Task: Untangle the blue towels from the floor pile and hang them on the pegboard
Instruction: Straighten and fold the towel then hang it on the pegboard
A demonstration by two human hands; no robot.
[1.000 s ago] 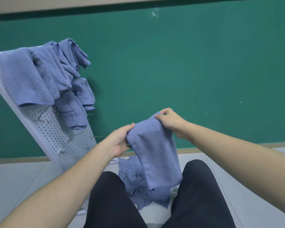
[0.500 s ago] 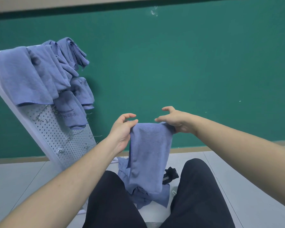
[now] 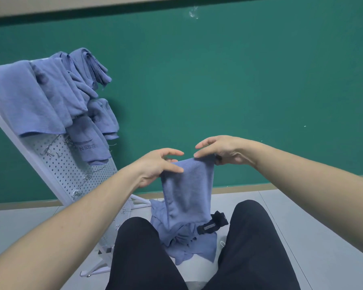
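Note:
A blue towel (image 3: pixel 187 189) hangs lengthwise in front of me, held by its top edge. My left hand (image 3: pixel 157 166) pinches the top left corner between thumb and fingers. My right hand (image 3: pixel 222 150) pinches the top right corner, its other fingers spread. The towel's lower end reaches the blue pile (image 3: pixel 189 241) on the floor between my knees. The white pegboard (image 3: pixel 71 174) leans at the left, with several blue towels (image 3: pixel 50 97) draped over its top.
A green wall (image 3: pixel 239 91) stands close behind. A black strap (image 3: pixel 214 223) lies on the pile. My dark-trousered legs (image 3: pixel 249 248) flank the pile on a grey tiled floor (image 3: pixel 312 227). The pegboard's white foot frame (image 3: pixel 101 264) rests by my left knee.
The towel's top edge went from slanted to level as my hands shifted their hold along it. The towel now hangs narrower, and the black strap has come into sight on the pile.

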